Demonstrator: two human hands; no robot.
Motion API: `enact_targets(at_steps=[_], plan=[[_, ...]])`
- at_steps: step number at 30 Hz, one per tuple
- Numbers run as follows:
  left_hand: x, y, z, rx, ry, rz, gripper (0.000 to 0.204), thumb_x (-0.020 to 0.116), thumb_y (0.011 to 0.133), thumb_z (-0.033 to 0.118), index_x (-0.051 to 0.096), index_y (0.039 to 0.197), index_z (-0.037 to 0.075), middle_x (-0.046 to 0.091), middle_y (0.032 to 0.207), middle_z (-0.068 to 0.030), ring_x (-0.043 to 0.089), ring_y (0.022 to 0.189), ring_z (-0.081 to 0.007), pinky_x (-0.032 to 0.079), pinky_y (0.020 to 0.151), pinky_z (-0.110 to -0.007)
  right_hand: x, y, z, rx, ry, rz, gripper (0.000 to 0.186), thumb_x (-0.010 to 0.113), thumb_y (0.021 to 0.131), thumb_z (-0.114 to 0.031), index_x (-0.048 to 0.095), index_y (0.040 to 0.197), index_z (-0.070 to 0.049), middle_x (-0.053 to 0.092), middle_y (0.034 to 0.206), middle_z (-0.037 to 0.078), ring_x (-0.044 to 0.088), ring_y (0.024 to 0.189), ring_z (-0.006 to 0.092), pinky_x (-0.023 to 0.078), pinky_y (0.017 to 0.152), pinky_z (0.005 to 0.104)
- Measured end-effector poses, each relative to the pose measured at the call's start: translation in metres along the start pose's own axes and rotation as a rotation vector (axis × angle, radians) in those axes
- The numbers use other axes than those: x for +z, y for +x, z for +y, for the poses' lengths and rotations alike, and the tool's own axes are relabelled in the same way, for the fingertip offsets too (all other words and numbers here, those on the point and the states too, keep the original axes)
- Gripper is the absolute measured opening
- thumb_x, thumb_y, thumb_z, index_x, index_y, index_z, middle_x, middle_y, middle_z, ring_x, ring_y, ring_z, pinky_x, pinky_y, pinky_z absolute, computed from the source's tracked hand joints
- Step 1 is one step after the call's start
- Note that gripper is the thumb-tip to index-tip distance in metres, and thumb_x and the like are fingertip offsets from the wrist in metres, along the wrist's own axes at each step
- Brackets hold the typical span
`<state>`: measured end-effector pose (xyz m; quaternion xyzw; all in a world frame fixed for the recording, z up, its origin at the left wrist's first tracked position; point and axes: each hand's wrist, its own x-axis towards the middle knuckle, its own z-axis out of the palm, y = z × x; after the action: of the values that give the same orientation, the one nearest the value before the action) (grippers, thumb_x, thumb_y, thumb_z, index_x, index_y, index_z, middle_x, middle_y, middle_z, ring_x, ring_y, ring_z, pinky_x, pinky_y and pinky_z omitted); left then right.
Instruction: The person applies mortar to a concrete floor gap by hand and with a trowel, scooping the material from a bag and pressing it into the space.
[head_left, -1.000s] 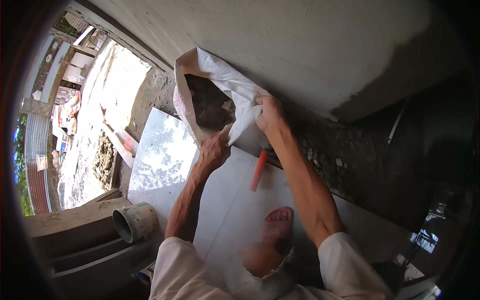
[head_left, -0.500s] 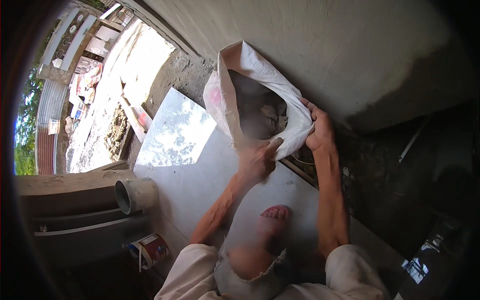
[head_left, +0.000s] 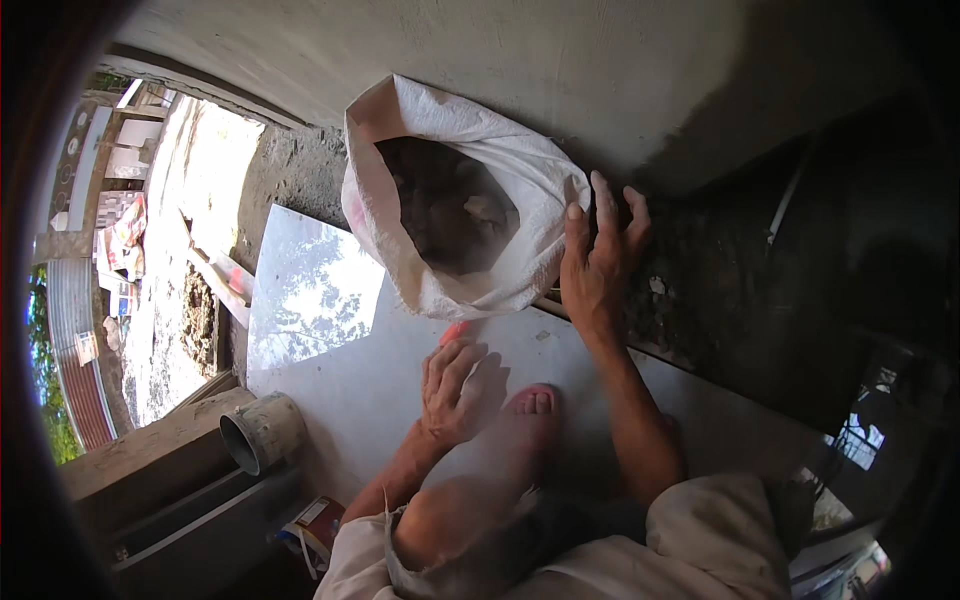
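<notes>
A white woven sack (head_left: 475,120) stands against the wall with its mouth wide and its rim rolled outward. Dark rubble and a paler lump (head_left: 485,210) lie inside it. Beside the sack's right edge, my right hand (head_left: 600,260) is open with its fingers spread and raised; the thumb is at the rim, and whether it touches cannot be told. My left hand (head_left: 455,390) hovers below the sack over a pale smooth slab (head_left: 400,355), fingers loosely bent and holding nothing visible. Just above its fingertips shows a small red thing (head_left: 455,332), partly hidden.
My foot (head_left: 532,402) is on the slab. At left lie a grey pipe-like cylinder (head_left: 262,432) and a red-and-white container (head_left: 318,525) beside a wooden beam (head_left: 160,440). Dark rough ground (head_left: 670,290) runs along the right. A grey wall (head_left: 600,70) rises behind the sack.
Both hands have let go of the sack's rim. My left hand has drawn back toward me and left; the right has opened. The sack appears further left, with the view shifted.
</notes>
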<state>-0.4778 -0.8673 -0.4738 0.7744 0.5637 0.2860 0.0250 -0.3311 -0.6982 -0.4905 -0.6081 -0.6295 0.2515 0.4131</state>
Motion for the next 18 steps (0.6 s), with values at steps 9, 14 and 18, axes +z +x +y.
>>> enact_targets(at_steps=[9,14,18], plan=[[0.004,0.053,-0.102,-0.147,0.377,-0.18,0.04,0.067,0.085,0.019,0.057,0.121,0.004,0.05,0.13,-0.0167,0.042,0.125,-0.0357,0.033,0.099,-0.05,0.069,-0.037,0.042,0.152,0.356,-0.111,0.081,0.069,0.087,-0.031,0.024,0.148,-0.003,0.032,0.141,0.025,0.034,0.132,0.0391,0.033,0.107,0.0464],[0.02,-0.046,-0.067,-0.474,0.04,-0.128,0.009,0.062,0.088,0.009,0.057,0.094,0.005,0.058,0.1,-0.0155,0.055,0.094,-0.0344,0.04,0.083,-0.047,-0.003,-0.023,0.067,0.235,0.475,-0.022,0.07,0.056,0.096,-0.041,0.03,0.145,0.002,0.036,0.143,0.027,0.036,0.134,0.0385,0.031,0.11,0.0468],[0.08,-0.044,-0.07,-0.364,0.088,-0.204,0.029,0.063,0.09,0.026,0.065,0.111,0.006,0.062,0.095,-0.0142,0.058,0.091,-0.0339,0.044,0.081,-0.043,-0.041,-0.039,0.129,0.524,0.068,0.412,0.079,0.043,0.095,-0.061,0.028,0.147,-0.004,0.03,0.145,0.026,0.033,0.133,0.0434,0.034,0.106,0.0522]])
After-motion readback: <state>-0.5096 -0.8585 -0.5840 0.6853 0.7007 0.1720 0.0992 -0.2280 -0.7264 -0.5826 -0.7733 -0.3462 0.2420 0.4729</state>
